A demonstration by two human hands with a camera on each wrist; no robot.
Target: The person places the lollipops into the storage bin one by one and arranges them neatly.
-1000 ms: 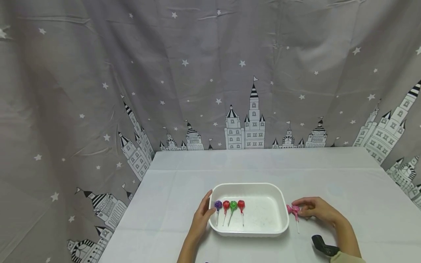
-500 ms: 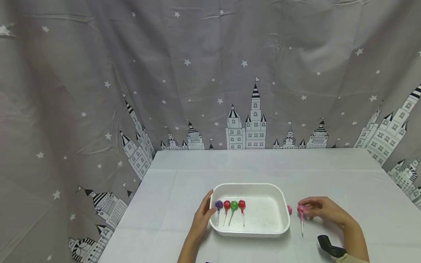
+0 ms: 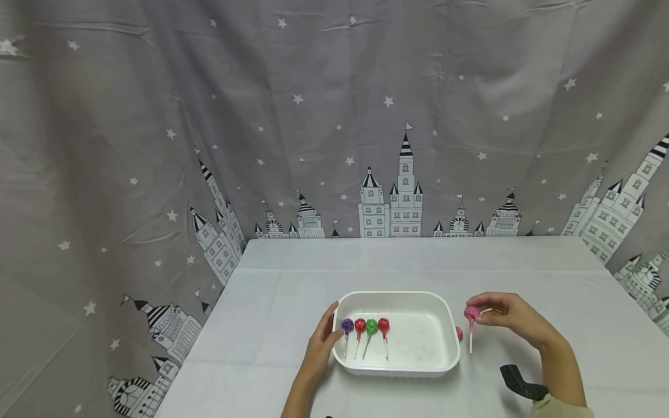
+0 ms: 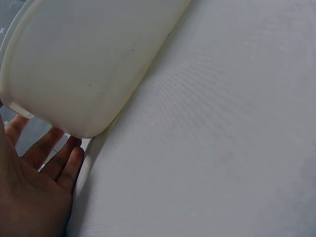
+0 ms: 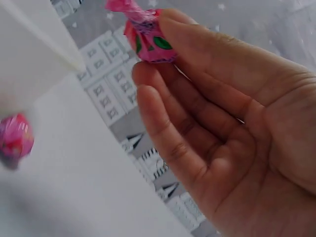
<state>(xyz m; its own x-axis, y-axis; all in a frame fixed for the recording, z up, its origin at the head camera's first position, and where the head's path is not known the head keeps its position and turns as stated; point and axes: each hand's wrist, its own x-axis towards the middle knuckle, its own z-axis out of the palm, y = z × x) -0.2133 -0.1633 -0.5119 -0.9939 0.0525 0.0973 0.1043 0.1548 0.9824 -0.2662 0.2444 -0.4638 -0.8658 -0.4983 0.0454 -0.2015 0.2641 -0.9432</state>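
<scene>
1. The right hand [image 3: 509, 320] pinches a pink-wrapped lollipop [image 3: 471, 313] by its head between fingertips, lifted above the white tablecloth-covered table [image 3: 522, 273] — its stick hangs down.
2. The left hand [image 3: 320, 347], fingers straight, rests against the left wall of the white plastic rectangular tray [image 3: 418, 299].
3. Inside lie purple [image 3: 347, 325], red [image 3: 359, 325], green [image 3: 371, 325] and red [image 3: 384, 324] lollipops.
4. Another pink lollipop [image 3: 459, 333] lies just beside the tray's right wall.

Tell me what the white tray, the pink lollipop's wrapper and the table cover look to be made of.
White tray: likely thin moulded plastic or foam; matte, rounded corners, rolled rim.
Pink lollipop, pinched in the right hand: glossy printed film, probably cellophane or foil, twisted at the neck; thin white stick, material unclear.
Table cover: seemingly woven fabric; the left wrist view shows a fine weave.
</scene>
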